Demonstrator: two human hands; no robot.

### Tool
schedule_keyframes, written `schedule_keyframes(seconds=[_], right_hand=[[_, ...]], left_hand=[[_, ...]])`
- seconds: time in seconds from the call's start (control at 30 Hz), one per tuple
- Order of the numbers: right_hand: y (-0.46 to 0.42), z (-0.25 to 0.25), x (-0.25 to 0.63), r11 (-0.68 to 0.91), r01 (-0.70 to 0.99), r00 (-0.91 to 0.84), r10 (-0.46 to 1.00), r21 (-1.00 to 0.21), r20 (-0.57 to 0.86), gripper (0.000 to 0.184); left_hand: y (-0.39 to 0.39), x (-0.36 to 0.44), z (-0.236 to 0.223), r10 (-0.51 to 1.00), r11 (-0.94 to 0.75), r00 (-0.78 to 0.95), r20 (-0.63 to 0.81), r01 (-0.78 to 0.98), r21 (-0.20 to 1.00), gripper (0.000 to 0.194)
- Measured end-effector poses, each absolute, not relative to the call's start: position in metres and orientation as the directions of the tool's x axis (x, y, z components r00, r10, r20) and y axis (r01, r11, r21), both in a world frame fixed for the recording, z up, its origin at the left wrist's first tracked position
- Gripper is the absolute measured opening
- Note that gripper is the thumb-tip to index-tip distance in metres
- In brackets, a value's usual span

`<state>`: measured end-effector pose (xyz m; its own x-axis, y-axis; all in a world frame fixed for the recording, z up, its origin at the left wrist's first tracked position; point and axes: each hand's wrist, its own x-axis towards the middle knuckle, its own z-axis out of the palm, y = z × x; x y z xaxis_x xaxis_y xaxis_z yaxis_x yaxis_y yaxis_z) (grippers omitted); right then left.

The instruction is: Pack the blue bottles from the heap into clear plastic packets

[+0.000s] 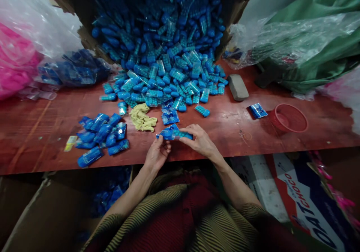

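In my left hand [157,153] I pinch a flat blue printed wrapper [168,133] by its left end. My right hand [201,141] grips a small clear bottle of blue balls [185,135], its left end at the wrapper's right end. Whether the bottle's tip sits inside the wrapper I cannot tell. Just beyond my hands lies a stack of flat blue wrappers [170,117]. To the left, several wrapped bottles [98,130] form a loose group. A large heap of similar bottles [168,75] spills onto the table behind.
The red table [225,134] carries a crumpled yellow cloth [142,117], a grey block [237,87], a blue packet stack [257,110] and a red basket [289,119]. A torn carton [239,4] surrounds the heap. Plastic bags [17,60] stand left; green sacking [315,53] lies right.
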<state>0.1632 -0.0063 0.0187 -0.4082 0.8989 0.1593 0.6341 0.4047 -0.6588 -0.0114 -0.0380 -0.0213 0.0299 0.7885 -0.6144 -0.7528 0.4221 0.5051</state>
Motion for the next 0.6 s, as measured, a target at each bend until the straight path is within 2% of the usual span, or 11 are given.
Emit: schedule_keyframes(seconds=[0.13, 0.37, 0.47, 0.6], right_hand=[[-0.011, 0.021, 0.159, 0.422, 0.692, -0.387, 0.902, -0.586, 0.192, 0.029], [-0.016, 0.018, 0.157, 0.417, 0.740, -0.371, 0.907, -0.528, 0.196, 0.029], [-0.017, 0.018, 0.156, 0.412, 0.729, -0.370, 0.909, -0.546, 0.193, 0.029], [-0.018, 0.019, 0.155, 0.361, 0.658, -0.356, 0.922, -0.661, 0.150, 0.027]], left_hand=[[-0.038, -0.010, -0.019, 0.792, 0.412, 0.024, -0.610, -0.757, 0.507, 0.018], [-0.039, -0.011, -0.021, 0.801, 0.407, 0.026, -0.598, -0.757, 0.511, 0.021], [-0.040, -0.011, -0.022, 0.827, 0.381, 0.018, -0.562, -0.753, 0.537, 0.024], [-0.040, -0.010, -0.020, 0.864, 0.334, -0.014, -0.503, -0.731, 0.595, 0.026]])
